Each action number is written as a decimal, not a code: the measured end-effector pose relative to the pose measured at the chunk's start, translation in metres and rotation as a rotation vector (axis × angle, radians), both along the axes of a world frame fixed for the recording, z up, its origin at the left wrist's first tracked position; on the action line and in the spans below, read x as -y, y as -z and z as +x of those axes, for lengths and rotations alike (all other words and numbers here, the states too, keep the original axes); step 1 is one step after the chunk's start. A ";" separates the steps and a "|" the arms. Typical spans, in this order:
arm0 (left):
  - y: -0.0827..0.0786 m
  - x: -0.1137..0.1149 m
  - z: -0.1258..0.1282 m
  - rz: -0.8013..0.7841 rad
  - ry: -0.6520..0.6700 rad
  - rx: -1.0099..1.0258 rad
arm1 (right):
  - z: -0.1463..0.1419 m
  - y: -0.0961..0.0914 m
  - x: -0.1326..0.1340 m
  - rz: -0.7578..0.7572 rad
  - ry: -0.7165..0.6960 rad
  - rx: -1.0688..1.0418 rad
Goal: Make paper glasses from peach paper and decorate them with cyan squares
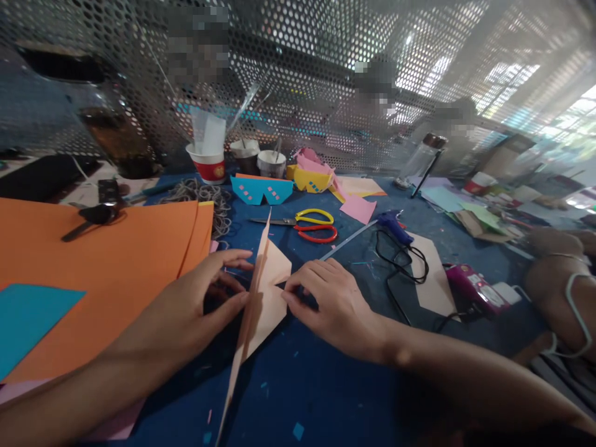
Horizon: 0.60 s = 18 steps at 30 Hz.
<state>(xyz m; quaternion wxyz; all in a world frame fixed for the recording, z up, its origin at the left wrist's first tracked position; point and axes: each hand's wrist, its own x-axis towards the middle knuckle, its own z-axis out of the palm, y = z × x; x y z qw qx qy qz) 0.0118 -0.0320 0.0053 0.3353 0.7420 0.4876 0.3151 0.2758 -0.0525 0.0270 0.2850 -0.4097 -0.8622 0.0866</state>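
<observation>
A folded sheet of pale peach paper (270,298) stands on the blue table in front of me, its left panel upright and its right side notched. My left hand (216,288) is beside the upright panel, fingers curved and apart, the thumb tip against the paper. At the notched edge, my right hand (328,295) pinches the paper between thumb and fingers. Just beyond lie scissors (316,225) with one yellow and one red handle, blades pointing left. Behind them stand a blue paper mask shape (261,189) with small pink squares and a yellow one (313,180).
Orange sheets (139,248) with a wristwatch (100,208) cover the left; grey string (205,198) lies beyond. A blue glue gun (395,225) with black cord is at right, near a purple device (477,288). Cups (208,164) stand before a perforated metal screen (298,81). Another person's arm (559,292) is far right.
</observation>
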 end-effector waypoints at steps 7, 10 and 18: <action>-0.012 -0.007 0.009 -0.608 -0.082 0.447 | 0.001 0.000 -0.007 -0.232 0.070 -0.233; -0.011 -0.005 0.008 -0.749 0.014 0.448 | -0.001 0.000 -0.010 -0.384 0.098 -0.352; -0.025 0.027 0.009 -0.638 0.283 -0.056 | 0.003 -0.003 -0.017 -0.406 0.016 -0.270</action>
